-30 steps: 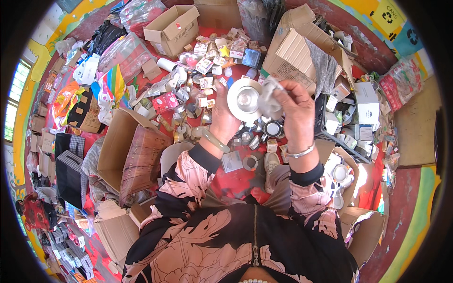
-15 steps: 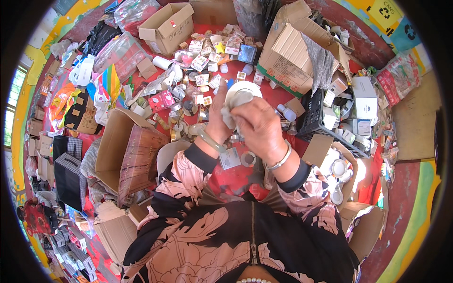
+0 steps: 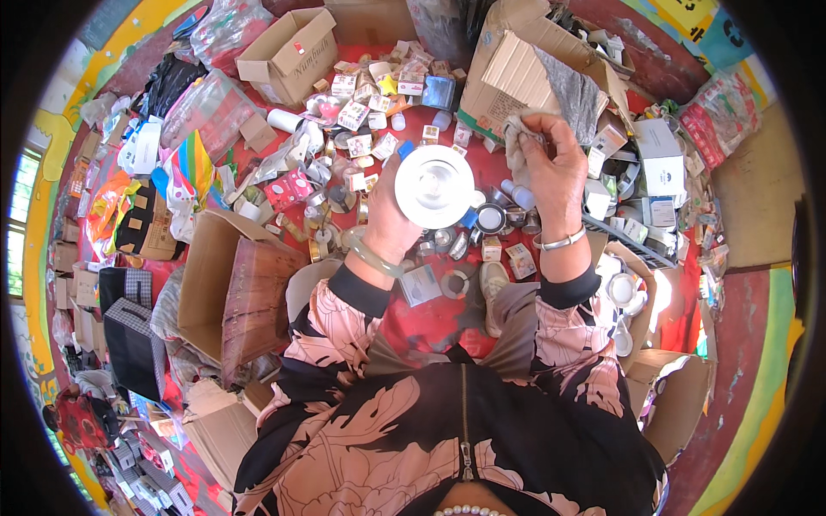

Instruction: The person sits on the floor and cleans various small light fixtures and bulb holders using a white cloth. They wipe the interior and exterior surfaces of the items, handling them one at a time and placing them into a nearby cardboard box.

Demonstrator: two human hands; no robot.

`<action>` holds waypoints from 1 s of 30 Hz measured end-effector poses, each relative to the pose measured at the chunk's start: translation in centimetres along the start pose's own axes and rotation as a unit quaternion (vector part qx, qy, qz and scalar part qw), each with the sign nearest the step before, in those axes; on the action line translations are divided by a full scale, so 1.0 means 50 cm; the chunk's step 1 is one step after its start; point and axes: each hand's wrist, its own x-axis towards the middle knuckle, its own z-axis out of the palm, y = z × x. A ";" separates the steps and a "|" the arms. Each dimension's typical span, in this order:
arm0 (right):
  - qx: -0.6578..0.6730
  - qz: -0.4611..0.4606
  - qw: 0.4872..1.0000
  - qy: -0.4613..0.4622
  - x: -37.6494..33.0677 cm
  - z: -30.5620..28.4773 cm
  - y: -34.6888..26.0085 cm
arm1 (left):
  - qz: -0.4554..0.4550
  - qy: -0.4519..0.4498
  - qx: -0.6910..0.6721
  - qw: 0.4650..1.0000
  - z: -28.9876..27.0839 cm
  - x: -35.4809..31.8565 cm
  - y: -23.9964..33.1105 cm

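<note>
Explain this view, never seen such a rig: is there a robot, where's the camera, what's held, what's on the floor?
No robot here: these are a person's bare hands. The camera is the left of two fisheye cameras worn side by side on the person's head, looking down, so straight edges bend and the rim goes dark. Picture left is the person's left.

The left hand holds a white round fitting, its open face toward the camera. The right hand, apart from it, pinches a crumpled greyish cloth.

Beyond them, the red floor is strewn with small printed boxes and round parts, including a black-rimmed one. Larger cardboard boxes stand around.
</note>
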 end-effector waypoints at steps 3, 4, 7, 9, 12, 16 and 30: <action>-0.089 -0.206 0.974 -0.033 -0.013 0.023 -0.043 | -0.032 -0.037 -0.008 0.999 -0.002 0.004 0.005; -0.119 -0.250 0.959 -0.063 -0.025 0.035 -0.063 | -0.043 -0.054 -0.008 0.998 -0.001 0.004 0.010; -0.125 -0.207 0.964 -0.114 -0.041 0.057 -0.042 | -0.026 -0.044 0.043 0.998 0.004 -0.003 0.000; -0.103 -0.176 0.971 -0.122 -0.048 0.048 -0.041 | -0.025 -0.046 0.060 0.997 0.002 -0.003 0.003; -0.108 -0.179 0.967 -0.148 -0.055 0.032 -0.032 | -0.056 -0.030 0.013 0.998 0.003 -0.001 -0.005; -0.085 -0.245 0.931 -0.257 -0.086 0.040 -0.050 | -0.252 0.037 -0.495 0.831 0.009 0.021 -0.018; 0.383 0.184 0.901 -0.089 -0.016 -0.066 0.017 | -0.053 0.009 -0.207 0.977 0.030 0.003 -0.059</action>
